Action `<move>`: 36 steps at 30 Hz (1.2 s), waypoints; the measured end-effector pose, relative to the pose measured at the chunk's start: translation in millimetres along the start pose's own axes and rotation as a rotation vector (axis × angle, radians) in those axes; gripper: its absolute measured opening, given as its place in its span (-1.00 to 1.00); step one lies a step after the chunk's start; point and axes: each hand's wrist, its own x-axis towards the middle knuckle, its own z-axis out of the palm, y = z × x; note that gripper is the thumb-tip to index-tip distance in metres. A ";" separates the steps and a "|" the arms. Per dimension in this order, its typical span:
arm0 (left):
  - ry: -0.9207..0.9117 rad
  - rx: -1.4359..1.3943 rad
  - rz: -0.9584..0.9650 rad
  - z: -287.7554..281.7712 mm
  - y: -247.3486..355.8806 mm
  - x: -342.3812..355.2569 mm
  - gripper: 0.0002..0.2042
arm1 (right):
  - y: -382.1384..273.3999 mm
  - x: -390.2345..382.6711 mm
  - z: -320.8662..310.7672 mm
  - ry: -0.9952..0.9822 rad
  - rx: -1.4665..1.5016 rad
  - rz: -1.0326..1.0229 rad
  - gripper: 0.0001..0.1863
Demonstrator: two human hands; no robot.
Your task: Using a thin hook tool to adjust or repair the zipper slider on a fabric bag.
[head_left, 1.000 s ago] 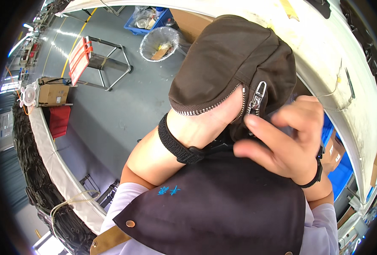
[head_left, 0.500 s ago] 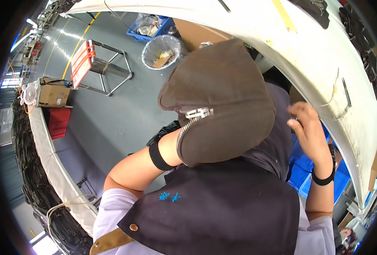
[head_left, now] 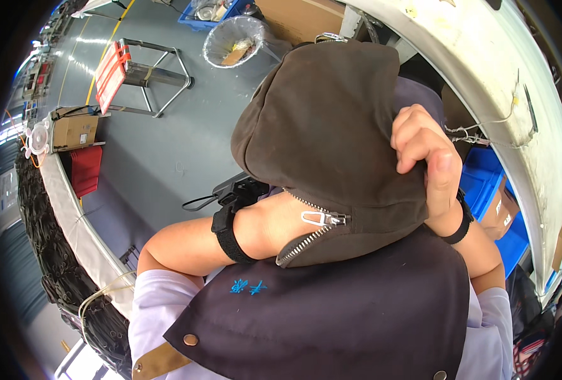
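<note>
A dark brown fabric bag (head_left: 319,120) fills the upper middle of my view, its silver zipper (head_left: 325,218) partly open along the near lower edge. My left forearm (head_left: 265,225) enters that opening, so the fingers of my left hand are hidden inside. My right hand (head_left: 426,155) is closed on the bag's right side, fingers curled against the cloth and thumb pointing up. Below the bag a dark apron flap (head_left: 331,310) with snap studs lies across my body. A black device (head_left: 230,187) with a cable shows beside my left wrist.
A white bench edge (head_left: 490,57) curves along the right, above blue bins (head_left: 480,177). On the grey floor stand a lined waste bin (head_left: 233,31) and a metal stool (head_left: 154,79). At the left are a cardboard box (head_left: 72,136), a red bin (head_left: 86,171) and dark piled items (head_left: 40,240).
The bag has turned round on my left arm and its zipper end now lies lower. My right hand has moved in from beside the bag and closed on it.
</note>
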 end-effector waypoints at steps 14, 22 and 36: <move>-0.312 0.461 -0.203 -28.9 54.8 36.2 -0.80 | 8.9 -5.8 6.9 -0.005 -0.089 -0.035 -0.53; 0.214 0.979 0.487 -4.1 18.2 11.2 -0.65 | 20.9 -1.2 -18.7 0.552 -0.182 0.488 -0.54; 0.215 0.383 0.075 -25.4 -31.1 3.4 -0.67 | -10.9 68.6 -34.8 0.481 0.773 0.540 -0.29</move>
